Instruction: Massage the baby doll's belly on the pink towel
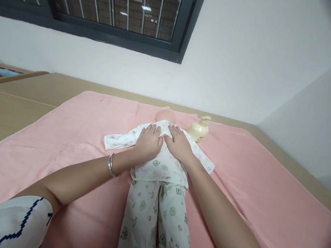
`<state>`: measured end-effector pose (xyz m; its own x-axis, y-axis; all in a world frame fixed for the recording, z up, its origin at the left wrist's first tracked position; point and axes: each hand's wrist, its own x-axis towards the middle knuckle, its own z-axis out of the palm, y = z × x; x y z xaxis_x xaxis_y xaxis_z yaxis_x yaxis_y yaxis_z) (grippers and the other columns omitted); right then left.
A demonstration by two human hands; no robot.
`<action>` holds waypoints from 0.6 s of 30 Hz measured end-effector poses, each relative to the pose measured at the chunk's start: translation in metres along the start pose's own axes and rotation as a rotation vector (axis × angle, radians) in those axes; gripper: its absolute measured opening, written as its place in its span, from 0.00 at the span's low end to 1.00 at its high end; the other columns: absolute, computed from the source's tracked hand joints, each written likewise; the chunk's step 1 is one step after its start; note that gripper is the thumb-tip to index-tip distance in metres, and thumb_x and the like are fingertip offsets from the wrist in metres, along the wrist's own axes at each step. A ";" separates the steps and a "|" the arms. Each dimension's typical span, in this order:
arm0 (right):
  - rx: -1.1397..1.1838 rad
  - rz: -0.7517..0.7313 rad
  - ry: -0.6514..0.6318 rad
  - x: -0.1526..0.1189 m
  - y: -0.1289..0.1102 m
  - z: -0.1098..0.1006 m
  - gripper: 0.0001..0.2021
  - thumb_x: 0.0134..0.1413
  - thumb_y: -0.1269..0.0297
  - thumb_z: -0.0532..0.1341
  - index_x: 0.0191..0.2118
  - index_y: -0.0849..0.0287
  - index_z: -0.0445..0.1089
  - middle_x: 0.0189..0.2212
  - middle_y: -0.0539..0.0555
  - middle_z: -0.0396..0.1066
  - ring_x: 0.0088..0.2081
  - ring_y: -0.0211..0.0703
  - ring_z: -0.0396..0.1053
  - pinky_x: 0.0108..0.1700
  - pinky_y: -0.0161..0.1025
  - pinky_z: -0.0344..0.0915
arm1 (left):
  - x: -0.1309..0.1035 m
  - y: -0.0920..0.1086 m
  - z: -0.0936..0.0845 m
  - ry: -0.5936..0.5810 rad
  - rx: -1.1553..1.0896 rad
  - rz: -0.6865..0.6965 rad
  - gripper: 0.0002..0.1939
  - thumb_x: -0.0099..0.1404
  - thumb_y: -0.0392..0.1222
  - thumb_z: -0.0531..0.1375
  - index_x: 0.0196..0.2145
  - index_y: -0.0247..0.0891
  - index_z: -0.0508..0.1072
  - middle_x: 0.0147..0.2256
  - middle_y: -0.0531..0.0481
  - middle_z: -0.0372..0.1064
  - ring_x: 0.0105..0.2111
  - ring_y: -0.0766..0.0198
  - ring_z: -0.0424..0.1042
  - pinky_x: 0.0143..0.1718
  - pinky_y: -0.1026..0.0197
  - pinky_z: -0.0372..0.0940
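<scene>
A baby doll dressed in a white printed top (162, 169) and matching trousers (143, 213) lies stretched out in front of me. Its rounded, skin-toned head (165, 116) points away from me, and no hands show at the sleeve ends. My left hand (149, 142) rests flat on the left of the chest, fingers extended. On the right of the chest lies my right hand (179, 143), also flat, with the two thumbs close together. Neither hand grips anything. Just right of the doll's shoulder stands a cream pump bottle (199, 130).
A pink blanket (76, 144) spreads under the doll over a wooden surface (25, 104). Behind it rises a white wall (229, 56) with a dark-framed, barred window (119, 11). Something red and blue is partly visible at the far left edge.
</scene>
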<state>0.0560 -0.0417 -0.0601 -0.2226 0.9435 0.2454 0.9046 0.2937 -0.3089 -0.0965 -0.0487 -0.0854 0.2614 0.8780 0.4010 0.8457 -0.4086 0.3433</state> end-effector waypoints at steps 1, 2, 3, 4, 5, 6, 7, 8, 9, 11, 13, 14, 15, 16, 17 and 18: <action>-0.016 0.015 0.002 -0.001 -0.002 -0.001 0.29 0.66 0.57 0.49 0.67 0.67 0.56 0.67 0.66 0.54 0.68 0.60 0.50 0.68 0.56 0.48 | 0.002 -0.002 -0.001 -0.013 -0.012 0.001 0.25 0.72 0.44 0.44 0.61 0.28 0.61 0.62 0.31 0.61 0.65 0.44 0.56 0.64 0.39 0.53; -0.039 0.035 0.005 -0.003 -0.007 -0.003 0.28 0.66 0.57 0.49 0.67 0.68 0.57 0.66 0.67 0.56 0.68 0.60 0.51 0.67 0.55 0.49 | 0.005 -0.004 -0.001 -0.032 -0.033 0.000 0.25 0.72 0.44 0.44 0.61 0.29 0.61 0.62 0.32 0.61 0.65 0.45 0.56 0.64 0.40 0.53; -0.065 0.058 0.009 -0.006 -0.012 -0.004 0.28 0.67 0.58 0.48 0.66 0.69 0.57 0.65 0.67 0.58 0.67 0.60 0.53 0.66 0.55 0.51 | 0.008 -0.007 -0.002 -0.055 -0.062 -0.005 0.26 0.72 0.45 0.45 0.61 0.30 0.62 0.62 0.33 0.61 0.65 0.45 0.57 0.64 0.41 0.53; -0.092 0.081 0.013 -0.009 -0.019 -0.006 0.27 0.67 0.60 0.47 0.66 0.69 0.58 0.64 0.68 0.60 0.66 0.60 0.55 0.65 0.54 0.53 | 0.012 -0.011 -0.003 -0.080 -0.094 -0.014 0.26 0.72 0.46 0.44 0.61 0.30 0.62 0.63 0.34 0.60 0.65 0.46 0.57 0.65 0.42 0.52; -0.119 0.097 0.014 -0.013 -0.026 -0.007 0.26 0.67 0.61 0.46 0.65 0.70 0.59 0.63 0.68 0.62 0.65 0.60 0.57 0.64 0.53 0.55 | 0.015 -0.014 -0.004 -0.101 -0.124 -0.028 0.27 0.72 0.47 0.44 0.61 0.31 0.62 0.64 0.35 0.59 0.66 0.48 0.56 0.66 0.43 0.51; -0.145 0.105 0.010 -0.017 -0.034 -0.009 0.25 0.68 0.63 0.45 0.64 0.70 0.60 0.61 0.69 0.63 0.64 0.60 0.58 0.63 0.52 0.57 | 0.018 -0.016 -0.005 -0.115 -0.144 -0.043 0.27 0.72 0.48 0.44 0.62 0.30 0.62 0.65 0.36 0.58 0.66 0.49 0.55 0.66 0.44 0.50; -0.168 0.108 0.002 -0.020 -0.040 -0.010 0.25 0.68 0.64 0.45 0.63 0.70 0.61 0.61 0.69 0.64 0.64 0.60 0.59 0.62 0.51 0.58 | 0.020 -0.018 -0.005 -0.121 -0.152 -0.055 0.28 0.72 0.49 0.44 0.62 0.30 0.61 0.65 0.36 0.57 0.67 0.49 0.54 0.67 0.45 0.49; -0.184 0.108 -0.008 -0.023 -0.044 -0.012 0.24 0.67 0.64 0.45 0.62 0.69 0.62 0.61 0.69 0.64 0.63 0.60 0.59 0.61 0.51 0.59 | 0.020 -0.018 -0.005 -0.122 -0.149 -0.062 0.29 0.72 0.48 0.43 0.63 0.29 0.61 0.66 0.36 0.56 0.67 0.50 0.54 0.68 0.45 0.48; -0.190 0.105 -0.015 -0.024 -0.047 -0.013 0.24 0.67 0.65 0.45 0.62 0.68 0.63 0.61 0.69 0.64 0.63 0.60 0.59 0.61 0.51 0.59 | 0.019 -0.017 -0.005 -0.118 -0.137 -0.066 0.29 0.72 0.48 0.43 0.63 0.28 0.60 0.66 0.36 0.56 0.67 0.49 0.53 0.68 0.46 0.47; -0.158 0.101 -0.027 -0.022 -0.043 -0.014 0.24 0.67 0.64 0.45 0.62 0.66 0.63 0.61 0.68 0.64 0.64 0.59 0.59 0.61 0.51 0.59 | 0.013 -0.011 -0.005 -0.109 -0.100 -0.065 0.29 0.72 0.46 0.42 0.64 0.26 0.60 0.66 0.35 0.56 0.67 0.48 0.52 0.68 0.45 0.47; -0.093 0.104 -0.042 -0.015 -0.031 -0.013 0.24 0.67 0.62 0.46 0.64 0.65 0.61 0.63 0.65 0.62 0.65 0.58 0.57 0.62 0.51 0.58 | 0.004 -0.001 -0.006 -0.101 -0.068 -0.056 0.28 0.72 0.44 0.42 0.64 0.26 0.59 0.66 0.34 0.55 0.68 0.47 0.51 0.68 0.44 0.47; -0.062 0.101 -0.049 -0.010 -0.024 -0.012 0.25 0.67 0.61 0.47 0.65 0.64 0.60 0.64 0.64 0.60 0.66 0.58 0.55 0.63 0.51 0.57 | 0.000 0.003 -0.006 -0.097 -0.056 -0.049 0.28 0.72 0.43 0.42 0.64 0.26 0.59 0.66 0.34 0.55 0.68 0.47 0.50 0.68 0.43 0.47; -0.039 0.097 -0.056 -0.007 -0.018 -0.010 0.26 0.67 0.59 0.47 0.65 0.64 0.59 0.65 0.64 0.59 0.67 0.58 0.53 0.64 0.51 0.55 | -0.003 0.007 -0.007 -0.094 -0.050 -0.041 0.28 0.72 0.43 0.43 0.64 0.27 0.58 0.67 0.34 0.54 0.68 0.46 0.49 0.68 0.42 0.47; -0.027 0.094 -0.059 -0.003 -0.013 -0.009 0.26 0.67 0.58 0.47 0.66 0.65 0.58 0.66 0.63 0.57 0.68 0.58 0.52 0.65 0.52 0.53 | -0.006 0.010 -0.007 -0.095 -0.050 -0.035 0.28 0.72 0.42 0.43 0.64 0.27 0.58 0.67 0.34 0.53 0.69 0.46 0.48 0.68 0.42 0.47; -0.027 0.093 -0.059 -0.001 -0.010 -0.008 0.27 0.67 0.57 0.47 0.66 0.65 0.57 0.67 0.63 0.55 0.68 0.58 0.50 0.66 0.53 0.51 | -0.007 0.011 -0.008 -0.102 -0.055 -0.032 0.28 0.72 0.42 0.43 0.65 0.27 0.58 0.67 0.34 0.52 0.69 0.46 0.47 0.68 0.41 0.46; -0.039 0.094 -0.058 -0.001 -0.010 -0.007 0.27 0.67 0.57 0.46 0.67 0.66 0.56 0.68 0.63 0.54 0.69 0.58 0.49 0.67 0.54 0.49 | -0.006 0.010 -0.009 -0.117 -0.066 -0.033 0.28 0.72 0.42 0.42 0.65 0.27 0.57 0.68 0.34 0.51 0.69 0.45 0.46 0.68 0.40 0.45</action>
<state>0.0495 -0.0466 -0.0510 -0.1557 0.9743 0.1630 0.9358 0.1984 -0.2915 -0.0935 -0.0606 -0.0764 0.2901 0.9126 0.2881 0.8234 -0.3915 0.4109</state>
